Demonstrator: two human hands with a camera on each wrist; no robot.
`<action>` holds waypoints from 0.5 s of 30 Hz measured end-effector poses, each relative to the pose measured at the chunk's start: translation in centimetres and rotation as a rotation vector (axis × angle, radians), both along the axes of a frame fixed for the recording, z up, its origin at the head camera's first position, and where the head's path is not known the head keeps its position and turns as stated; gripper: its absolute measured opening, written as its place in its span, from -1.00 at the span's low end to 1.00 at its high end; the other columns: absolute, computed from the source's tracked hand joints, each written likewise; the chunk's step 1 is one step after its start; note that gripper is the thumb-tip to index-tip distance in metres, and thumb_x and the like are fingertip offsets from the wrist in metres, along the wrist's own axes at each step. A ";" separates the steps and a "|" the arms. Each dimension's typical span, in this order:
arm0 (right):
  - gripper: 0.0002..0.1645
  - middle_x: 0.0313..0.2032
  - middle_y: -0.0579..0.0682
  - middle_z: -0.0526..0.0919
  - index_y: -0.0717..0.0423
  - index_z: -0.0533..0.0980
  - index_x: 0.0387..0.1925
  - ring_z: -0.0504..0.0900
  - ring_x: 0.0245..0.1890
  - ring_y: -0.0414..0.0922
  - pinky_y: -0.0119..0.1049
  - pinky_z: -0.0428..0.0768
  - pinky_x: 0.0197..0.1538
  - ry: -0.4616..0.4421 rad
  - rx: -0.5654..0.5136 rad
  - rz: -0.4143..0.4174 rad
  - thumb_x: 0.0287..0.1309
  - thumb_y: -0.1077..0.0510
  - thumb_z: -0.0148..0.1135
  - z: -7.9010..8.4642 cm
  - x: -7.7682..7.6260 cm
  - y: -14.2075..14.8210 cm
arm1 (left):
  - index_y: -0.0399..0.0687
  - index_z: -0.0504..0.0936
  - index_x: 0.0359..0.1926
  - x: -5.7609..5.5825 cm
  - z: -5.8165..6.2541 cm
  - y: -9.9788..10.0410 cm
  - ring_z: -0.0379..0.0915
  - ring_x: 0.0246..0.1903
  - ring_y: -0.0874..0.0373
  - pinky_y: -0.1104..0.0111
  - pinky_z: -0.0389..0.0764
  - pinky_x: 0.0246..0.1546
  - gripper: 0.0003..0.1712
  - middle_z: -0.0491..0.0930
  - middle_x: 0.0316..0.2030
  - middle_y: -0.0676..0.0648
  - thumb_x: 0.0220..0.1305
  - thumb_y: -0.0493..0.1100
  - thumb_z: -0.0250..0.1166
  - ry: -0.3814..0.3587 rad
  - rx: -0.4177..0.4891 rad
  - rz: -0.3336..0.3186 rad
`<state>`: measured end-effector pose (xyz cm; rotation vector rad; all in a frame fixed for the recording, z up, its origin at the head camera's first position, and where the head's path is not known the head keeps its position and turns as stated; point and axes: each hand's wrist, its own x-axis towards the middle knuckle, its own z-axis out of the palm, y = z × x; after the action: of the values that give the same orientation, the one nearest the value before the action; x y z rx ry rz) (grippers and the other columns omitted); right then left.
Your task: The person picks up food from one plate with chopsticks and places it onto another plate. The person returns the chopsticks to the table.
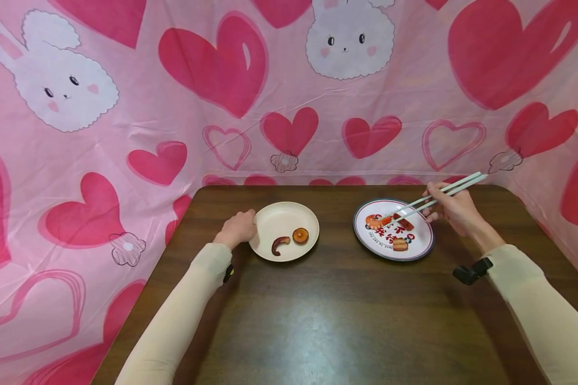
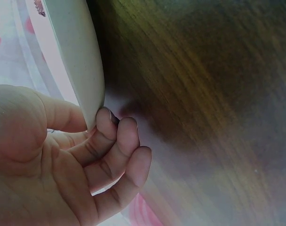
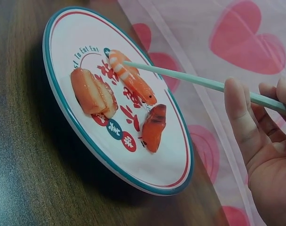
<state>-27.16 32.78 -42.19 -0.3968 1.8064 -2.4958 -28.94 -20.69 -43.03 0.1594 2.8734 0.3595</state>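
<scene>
My left hand (image 1: 239,227) pinches the left rim of a cream plate (image 1: 267,220) between thumb and fingers. On that plate lie a dark curled octopus tentacle (image 1: 279,245) and a round brown mushroom-like piece (image 1: 301,235). Over to the right, my right hand (image 1: 455,211) holds pale green chopsticks (image 1: 455,188). Their tips reach a shrimp (image 3: 129,75) on a white plate (image 1: 373,247) with a teal rim and red lettering; whether they grip it I cannot tell. Beside the shrimp are a glossy reddish-brown piece (image 3: 154,128) and a browned, layered meat-like piece (image 3: 92,94).
Both plates stand apart on a dark wooden table (image 1: 308,321), towards its far edge. Behind and at the sides hangs a pink cloth (image 1: 313,91) printed with hearts and rabbits. A black wrist mount (image 1: 473,271) sticks out from the right sleeve.
</scene>
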 end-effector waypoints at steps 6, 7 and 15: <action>-0.72 -0.43 0.13 0.68 0.37 0.57 -0.24 0.74 -0.57 -0.03 -0.11 0.69 -0.54 0.007 0.036 -0.020 0.58 0.23 0.10 0.1 0.0 -0.5 | -0.30 0.47 0.24 0.0 0.0 0.0 0.52 -0.15 -0.15 -0.07 0.59 -0.01 -0.59 0.61 -0.01 -0.30 0.43 -0.24 0.15 0.001 -0.002 0.001; -0.72 -0.44 0.12 0.68 0.38 0.57 -0.24 0.74 -0.57 -0.03 -0.11 0.69 -0.54 0.007 0.045 -0.023 0.58 0.23 0.10 0.1 -0.1 -0.5 | -0.31 0.47 0.24 0.0 0.0 0.0 0.52 -0.15 -0.15 -0.07 0.59 -0.01 -0.59 0.61 -0.01 -0.30 0.44 -0.24 0.15 0.001 -0.002 0.000; -0.72 -0.42 0.05 0.69 0.34 0.57 -0.24 0.75 -0.56 -0.03 -0.15 0.69 -0.54 -0.009 0.087 -0.039 0.58 0.19 0.12 -0.1 -0.3 -1.0 | -0.31 0.47 0.25 0.0 0.0 0.0 0.52 -0.15 -0.14 -0.07 0.58 -0.01 -0.59 0.61 0.01 -0.30 0.46 -0.23 0.13 0.002 -0.005 0.001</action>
<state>-27.42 31.79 -42.24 -0.3488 1.9300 -2.4282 -28.92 -20.66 -42.98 0.1570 2.8762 0.3528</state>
